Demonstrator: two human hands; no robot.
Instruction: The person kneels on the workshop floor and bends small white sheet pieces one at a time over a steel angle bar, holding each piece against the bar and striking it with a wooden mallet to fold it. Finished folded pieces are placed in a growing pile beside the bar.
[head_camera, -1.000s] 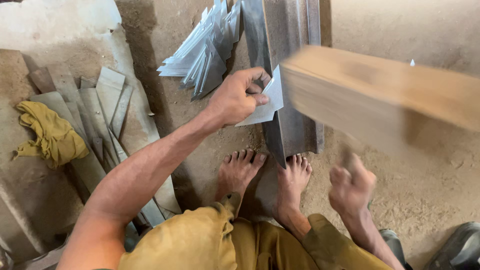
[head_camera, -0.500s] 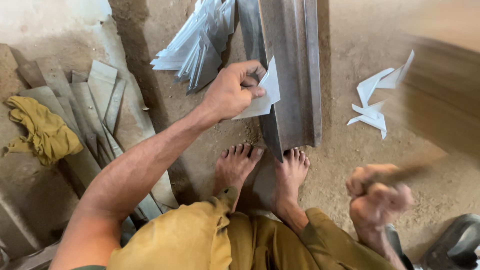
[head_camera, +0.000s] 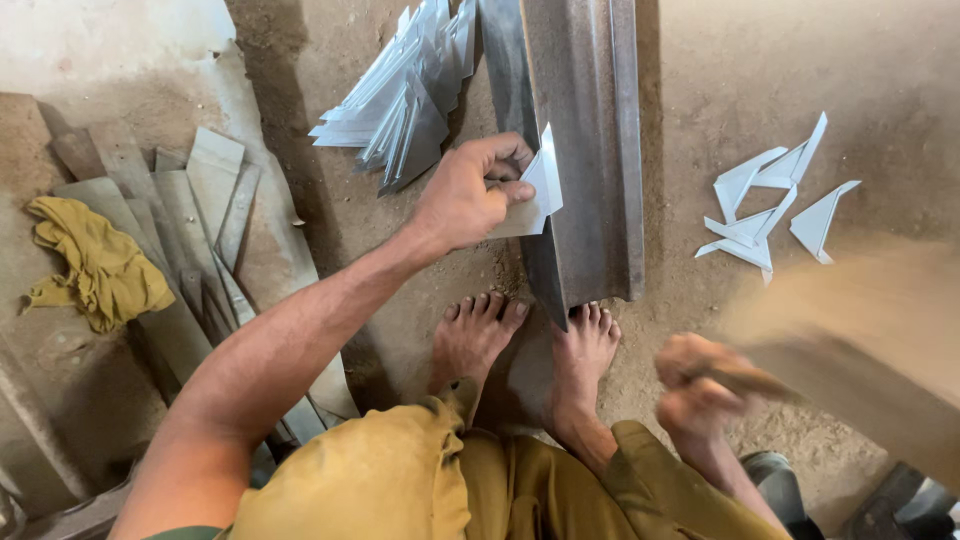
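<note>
On the dirt floor (head_camera: 800, 60), squatting barefoot, the person has the left hand (head_camera: 470, 195) pinching a small pale sheet-metal piece (head_camera: 535, 200) against the near edge of a long steel beam (head_camera: 580, 150). That grip is closed on the piece, thumb and fingertips clamping its left side, so the piece sticks out just right of the grip and leans onto the beam's edge. The right hand (head_camera: 700, 385) is wrapped around the handle of a wooden mallet (head_camera: 860, 340), all motion blur, low and well right of the left grip.

Looks to me like the bending or flattening step: piece held over the edge, mallet mid-swing. I'd say the next hit needs the piece kept steady and the fingers well clear of the strike spot.

Up and left of the grip is a stack of metal blanks (head_camera: 400, 95); far right lie some folded pieces (head_camera: 760, 205).
</note>
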